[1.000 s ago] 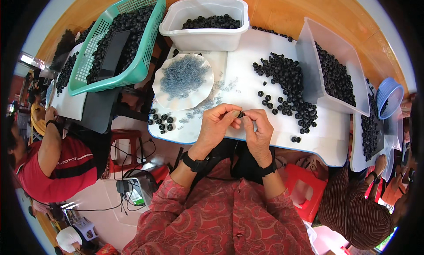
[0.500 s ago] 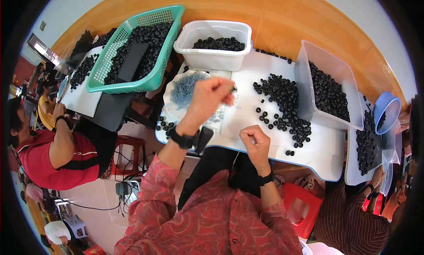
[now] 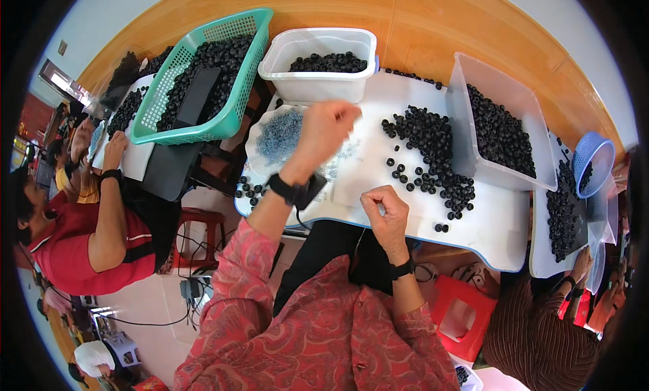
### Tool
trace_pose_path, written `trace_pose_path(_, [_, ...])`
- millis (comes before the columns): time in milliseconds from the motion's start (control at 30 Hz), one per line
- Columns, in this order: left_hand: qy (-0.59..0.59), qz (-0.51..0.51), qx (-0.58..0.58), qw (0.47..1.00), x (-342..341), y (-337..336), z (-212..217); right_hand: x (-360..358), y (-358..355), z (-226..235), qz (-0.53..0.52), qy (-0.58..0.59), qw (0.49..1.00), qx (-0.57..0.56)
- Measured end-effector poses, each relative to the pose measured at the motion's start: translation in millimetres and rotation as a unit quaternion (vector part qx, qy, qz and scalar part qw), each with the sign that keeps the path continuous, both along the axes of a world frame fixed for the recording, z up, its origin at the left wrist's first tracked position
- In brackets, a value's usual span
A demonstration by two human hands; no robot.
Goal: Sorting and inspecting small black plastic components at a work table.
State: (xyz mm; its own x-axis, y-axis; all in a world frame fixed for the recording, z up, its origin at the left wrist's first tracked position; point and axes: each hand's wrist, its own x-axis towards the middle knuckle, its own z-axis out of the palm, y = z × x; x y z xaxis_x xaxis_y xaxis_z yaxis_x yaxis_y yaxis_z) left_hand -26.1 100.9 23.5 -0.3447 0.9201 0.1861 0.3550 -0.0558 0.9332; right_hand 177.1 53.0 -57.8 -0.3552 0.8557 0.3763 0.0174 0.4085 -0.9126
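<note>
My left hand (image 3: 328,132) is raised over the white tabletop, beside a pale dish (image 3: 255,137) heaped with small blue-grey translucent pieces (image 3: 278,135). Its fingers are curled together, and their tips are turned from view, so whatever they hold is hidden. Close to the table's front edge, my right hand (image 3: 387,218) is closed with thumb and forefinger together; I cannot make out anything between them. Several black ring-shaped parts (image 3: 427,137) lie in a loose pile to the right of both hands. A few more black rings (image 3: 251,189) sit at the table's left edge.
At the back stands a white tub (image 3: 318,86) of black parts. A translucent bin (image 3: 503,164) holds more at right, beside a blue basket (image 3: 593,164). A green basket (image 3: 230,124) is at left. Co-workers sit on both sides, one in a red shirt (image 3: 81,249).
My left hand has turned, its fingertips no longer showing. My right hand keeps its pinch with little movement. The co-worker in red has lifted a forearm toward the left table.
</note>
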Motion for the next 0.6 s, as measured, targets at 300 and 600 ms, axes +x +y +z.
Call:
trace_pose_path(300, [0.283, -0.013, -0.056, 0.957, 29, -31, -58, -2, 0, 2, -0.003, -0.011, 1.000, 0.017])
trace_pose_path(600, [0.318, -0.018, -0.077, 0.945, 32, -27, -57, -1, -1, 5, -0.001, -0.014, 0.999, 0.038])
